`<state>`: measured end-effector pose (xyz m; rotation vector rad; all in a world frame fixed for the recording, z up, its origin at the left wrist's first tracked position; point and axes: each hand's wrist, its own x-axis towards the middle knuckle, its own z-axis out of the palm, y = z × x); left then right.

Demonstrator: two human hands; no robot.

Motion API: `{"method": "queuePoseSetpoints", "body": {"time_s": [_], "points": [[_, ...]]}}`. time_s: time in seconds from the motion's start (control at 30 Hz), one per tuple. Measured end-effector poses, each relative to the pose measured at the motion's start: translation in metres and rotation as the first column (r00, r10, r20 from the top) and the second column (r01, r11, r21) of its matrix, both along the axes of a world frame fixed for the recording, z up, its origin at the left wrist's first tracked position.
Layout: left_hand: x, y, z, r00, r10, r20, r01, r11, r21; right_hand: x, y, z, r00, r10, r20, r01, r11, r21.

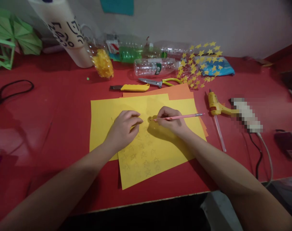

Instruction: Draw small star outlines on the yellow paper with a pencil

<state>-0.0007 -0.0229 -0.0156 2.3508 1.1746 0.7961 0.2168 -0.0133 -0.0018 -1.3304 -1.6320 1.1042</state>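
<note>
A pink pencil (186, 116) is held in my right hand (172, 120), its tip at the yellow paper (174, 144). My left hand (126, 128) rests on the same paper, fingers slightly bent and apart, holding nothing. Several small stars are drawn in pencil on the lower part of the sheet, below my hands. More yellow paper (100, 128) lies underneath, and an orange sheet (181, 91) shows behind it.
Behind the papers lie a yellow cutter (135, 87), scissors (160, 82) and plastic bottles (155, 67). Yellow paper stars (201, 64) stand at the back. A glue gun (215, 103) is to the right, near a power strip (248, 115). A tall white tumbler (66, 32) stands back left.
</note>
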Motion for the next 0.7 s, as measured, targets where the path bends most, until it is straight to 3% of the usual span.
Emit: {"method": "queuePoseSetpoints", "body": {"time_s": [0.7], "points": [[0.0001, 0.0001, -0.0004, 1.000, 0.002, -0.019, -0.002, 1.000, -0.003, -0.0013, -0.0006, 0.0005, 1.000, 0.018, 0.011, -0.018, 1.000, 0.003]]}}
